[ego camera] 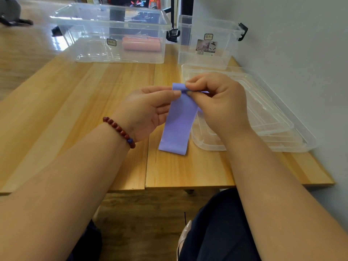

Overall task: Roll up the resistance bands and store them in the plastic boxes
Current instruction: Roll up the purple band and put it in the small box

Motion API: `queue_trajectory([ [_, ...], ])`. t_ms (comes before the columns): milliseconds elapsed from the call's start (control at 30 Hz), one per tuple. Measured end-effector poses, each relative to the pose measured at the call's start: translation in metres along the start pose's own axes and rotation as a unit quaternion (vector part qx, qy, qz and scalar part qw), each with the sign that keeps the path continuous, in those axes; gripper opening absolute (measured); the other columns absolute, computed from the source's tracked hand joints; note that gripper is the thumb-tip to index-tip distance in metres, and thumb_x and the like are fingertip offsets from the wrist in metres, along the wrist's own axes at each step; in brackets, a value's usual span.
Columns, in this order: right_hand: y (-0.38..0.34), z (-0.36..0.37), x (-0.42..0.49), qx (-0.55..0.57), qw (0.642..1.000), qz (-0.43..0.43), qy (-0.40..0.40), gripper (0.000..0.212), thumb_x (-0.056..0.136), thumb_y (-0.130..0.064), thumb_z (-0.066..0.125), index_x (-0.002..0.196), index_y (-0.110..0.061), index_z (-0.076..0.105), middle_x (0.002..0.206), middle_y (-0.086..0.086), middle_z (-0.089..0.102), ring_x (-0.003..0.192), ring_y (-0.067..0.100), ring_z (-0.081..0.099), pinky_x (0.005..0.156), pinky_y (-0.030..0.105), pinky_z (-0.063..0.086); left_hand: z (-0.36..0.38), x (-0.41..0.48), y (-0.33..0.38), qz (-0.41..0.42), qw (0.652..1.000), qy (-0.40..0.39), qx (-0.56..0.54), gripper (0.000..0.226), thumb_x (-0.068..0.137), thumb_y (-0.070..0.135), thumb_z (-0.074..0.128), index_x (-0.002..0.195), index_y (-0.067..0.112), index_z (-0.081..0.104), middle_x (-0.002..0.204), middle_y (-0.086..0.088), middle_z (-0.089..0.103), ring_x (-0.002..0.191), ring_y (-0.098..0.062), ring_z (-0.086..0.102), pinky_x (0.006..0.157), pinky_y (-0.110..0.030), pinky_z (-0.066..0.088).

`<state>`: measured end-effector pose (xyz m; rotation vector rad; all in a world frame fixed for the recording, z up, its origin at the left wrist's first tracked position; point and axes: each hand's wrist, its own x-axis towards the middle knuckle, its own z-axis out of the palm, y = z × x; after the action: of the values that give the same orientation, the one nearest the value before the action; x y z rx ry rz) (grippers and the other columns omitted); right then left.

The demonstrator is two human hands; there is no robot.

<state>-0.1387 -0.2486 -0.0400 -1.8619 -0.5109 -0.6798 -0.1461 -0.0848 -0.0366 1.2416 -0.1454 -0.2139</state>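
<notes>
As the left hand [145, 112] and right hand [218, 102] pinch the purple band [178, 125] at its top, a loosened pinch could let it unroll.

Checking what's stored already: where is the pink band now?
In the head view, the pink band lies rolled inside the large clear box, far left on the table, toward the end nearest the smaller box.

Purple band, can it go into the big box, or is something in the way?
Nothing visible blocks it. The big box is open, with bare table between it and the band; the lids lie aside at right.
</notes>
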Motion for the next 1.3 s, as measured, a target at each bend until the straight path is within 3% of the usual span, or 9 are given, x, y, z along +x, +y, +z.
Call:
queue_trajectory([
  [67, 0.002, 0.0, 0.001, -0.016, 0.999, -0.03, -0.009, 0.019, 0.083, 0.005, 0.067, 0.089, -0.012, 0.073, 0.09, -0.005, 0.068, 0.092, 0.003, 0.064, 0.081, 0.011, 0.048, 0.001, 0.0, 0.0, 0.007, 1.0, 0.005, 0.002, 0.032, 0.078, 0.023, 0.066, 0.105, 0.005, 0.069, 0.097, -0.011, 0.075, 0.091, -0.019, 0.073, 0.077, -0.026, 0.059],
  [267, 0.001, -0.001, 0.001, -0.047, 0.996, -0.058, -0.038, 0.016, 0.084, 0.004, 0.068, 0.09, -0.009, 0.074, 0.095, -0.003, 0.067, 0.095, -0.002, 0.061, 0.082, 0.008, 0.045, 0.002, 0.001, -0.001, 0.017, 0.999, 0.044, 0.017, 0.014, 0.092, 0.011, 0.06, 0.1, 0.004, 0.07, 0.089, -0.008, 0.075, 0.084, -0.017, 0.073, 0.075, -0.025, 0.059],
  [433, -0.009, -0.005, 0.003, 0.069, 0.987, 0.125, -0.066, 0.018, 0.087, -0.01, 0.072, 0.101, -0.021, 0.072, 0.099, -0.005, 0.07, 0.098, 0.006, 0.067, 0.082, 0.022, 0.055, -0.001, 0.002, -0.001, 0.021, 0.998, 0.063, 0.023, 0.02, 0.093, 0.008, 0.06, 0.11, 0.001, 0.067, 0.096, -0.01, 0.075, 0.089, -0.019, 0.073, 0.076, -0.027, 0.059],
  [600, -0.007, -0.003, 0.005, 0.141, 0.958, 0.243, -0.049, 0.012, 0.088, -0.008, 0.071, 0.099, -0.008, 0.073, 0.094, 0.01, 0.074, 0.09, 0.019, 0.072, 0.072, 0.026, 0.058, 0.001, 0.001, -0.001, 0.031, 0.998, 0.054, 0.029, 0.017, 0.093, 0.003, 0.057, 0.101, 0.012, 0.069, 0.088, -0.001, 0.076, 0.086, -0.015, 0.073, 0.07, -0.023, 0.057],
  [733, -0.005, -0.003, 0.005, 0.093, 0.975, 0.197, -0.028, 0.011, 0.084, -0.008, 0.074, 0.088, -0.017, 0.074, 0.087, 0.001, 0.074, 0.09, 0.022, 0.071, 0.077, 0.035, 0.06, 0.001, 0.002, -0.001, 0.026, 0.999, 0.038, 0.001, 0.02, 0.094, -0.001, 0.055, 0.104, 0.011, 0.066, 0.088, -0.002, 0.076, 0.084, -0.014, 0.073, 0.069, -0.022, 0.056],
  [867, -0.01, -0.004, 0.001, 0.02, 0.993, 0.117, -0.028, 0.02, 0.084, -0.008, 0.074, 0.083, -0.028, 0.071, 0.077, -0.014, 0.068, 0.079, 0.007, 0.067, 0.074, 0.022, 0.056, -0.001, 0.002, -0.001, 0.007, 1.0, 0.011, 0.003, 0.02, 0.096, -0.001, 0.05, 0.106, 0.006, 0.066, 0.089, -0.004, 0.076, 0.084, -0.013, 0.073, 0.069, -0.02, 0.056],
  [967, -0.01, -0.004, -0.001, 0.007, 0.997, 0.071, -0.026, 0.02, 0.084, -0.003, 0.073, 0.086, -0.023, 0.071, 0.08, -0.016, 0.066, 0.078, 0.002, 0.065, 0.073, 0.013, 0.05, -0.003, 0.002, 0.0, -0.004, 1.0, -0.001, 0.006, 0.02, 0.096, -0.001, 0.049, 0.103, 0.005, 0.067, 0.09, -0.005, 0.076, 0.086, -0.013, 0.073, 0.071, -0.019, 0.056],
  [1200, 0.003, -0.002, -0.001, -0.002, 0.999, 0.003, -0.032, 0.021, 0.082, 0.003, 0.07, 0.089, -0.016, 0.07, 0.089, -0.01, 0.066, 0.091, 0.006, 0.065, 0.083, 0.016, 0.051, -0.006, 0.003, 0.004, -0.016, 0.999, -0.019, -0.043, 0.026, 0.085, 0.007, 0.059, 0.109, -0.001, 0.067, 0.102, -0.011, 0.075, 0.095, -0.017, 0.072, 0.075, -0.019, 0.056],
  [1300, 0.005, -0.002, -0.001, -0.012, 0.999, -0.009, -0.036, 0.016, 0.082, 0.003, 0.069, 0.089, -0.011, 0.072, 0.09, -0.009, 0.066, 0.092, 0.008, 0.065, 0.083, 0.017, 0.051, -0.003, 0.002, 0.003, -0.003, 0.999, -0.004, -0.04, 0.02, 0.086, 0.007, 0.058, 0.102, 0.001, 0.068, 0.095, -0.007, 0.076, 0.091, -0.014, 0.072, 0.076, -0.019, 0.056],
])
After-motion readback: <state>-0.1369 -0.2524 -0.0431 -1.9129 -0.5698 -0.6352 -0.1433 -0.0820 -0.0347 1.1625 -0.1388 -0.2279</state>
